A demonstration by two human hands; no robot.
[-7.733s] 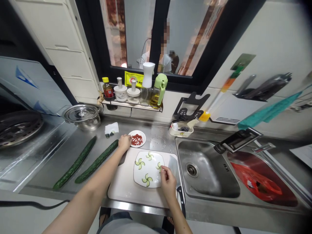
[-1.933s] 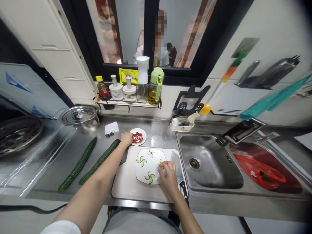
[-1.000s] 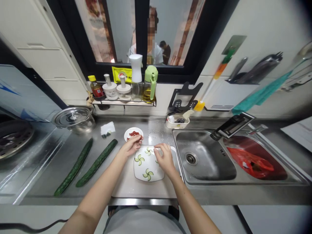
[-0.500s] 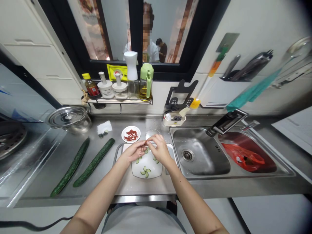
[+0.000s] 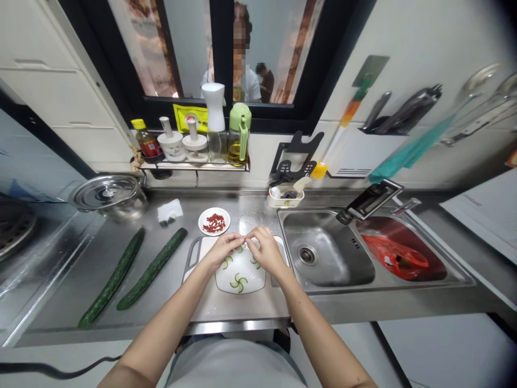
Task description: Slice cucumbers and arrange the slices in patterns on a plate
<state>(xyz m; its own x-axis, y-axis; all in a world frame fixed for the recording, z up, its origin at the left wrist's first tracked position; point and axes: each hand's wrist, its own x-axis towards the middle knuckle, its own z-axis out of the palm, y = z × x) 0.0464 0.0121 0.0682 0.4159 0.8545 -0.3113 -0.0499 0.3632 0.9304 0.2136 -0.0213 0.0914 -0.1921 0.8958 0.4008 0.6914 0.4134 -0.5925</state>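
Lying in the dish (image 5: pixel 201 220), red pieces (image 5: pixel 214 222); on the plate (image 5: pixel 224 281), cucumber slices (image 5: pixel 238 281).

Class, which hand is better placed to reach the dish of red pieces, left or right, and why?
Probably the left hand: it is just on the near side of the dish. The right hand is farther from it, off to the right.

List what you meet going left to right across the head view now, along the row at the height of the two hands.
Left cucumber, right cucumber, left hand, right hand, sink drain, red bag.
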